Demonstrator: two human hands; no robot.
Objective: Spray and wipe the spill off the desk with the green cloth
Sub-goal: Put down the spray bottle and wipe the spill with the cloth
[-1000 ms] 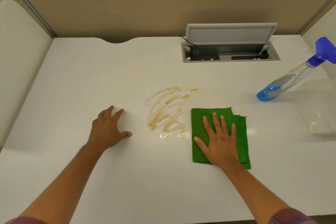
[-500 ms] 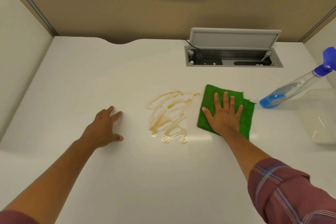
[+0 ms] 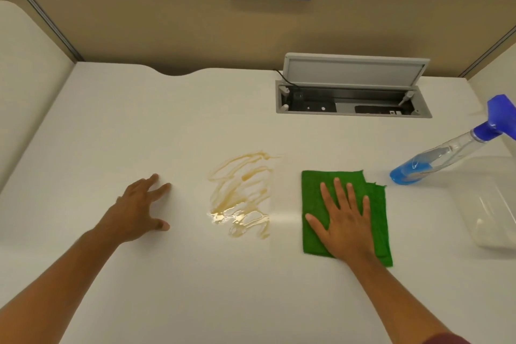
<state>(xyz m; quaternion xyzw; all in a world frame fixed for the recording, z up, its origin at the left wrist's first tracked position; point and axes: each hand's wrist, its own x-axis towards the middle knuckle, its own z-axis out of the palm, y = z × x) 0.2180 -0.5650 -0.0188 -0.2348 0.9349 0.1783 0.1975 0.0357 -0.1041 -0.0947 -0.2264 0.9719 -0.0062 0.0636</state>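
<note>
A yellow-brown spill (image 3: 241,195) streaks the middle of the white desk (image 3: 139,126), wet and shiny at its near end. To its right lies the folded green cloth (image 3: 315,187), apart from the spill by a narrow strip of bare desk. My right hand (image 3: 344,220) lies flat on the cloth with fingers spread, pressing it down. My left hand (image 3: 139,211) rests on the desk left of the spill, fingers apart, holding nothing. A clear spray bottle (image 3: 435,159) with blue liquid and a blue trigger head stands at the right.
An open grey cable box (image 3: 353,99) with its lid up is set into the desk at the back right. A translucent plastic container (image 3: 491,204) sits at the right edge, near the bottle. Beige partition walls enclose the desk.
My right hand has slid the green cloth back toward me and slightly away from the spill's far right edge. My left hand has stayed beside the spill.
</note>
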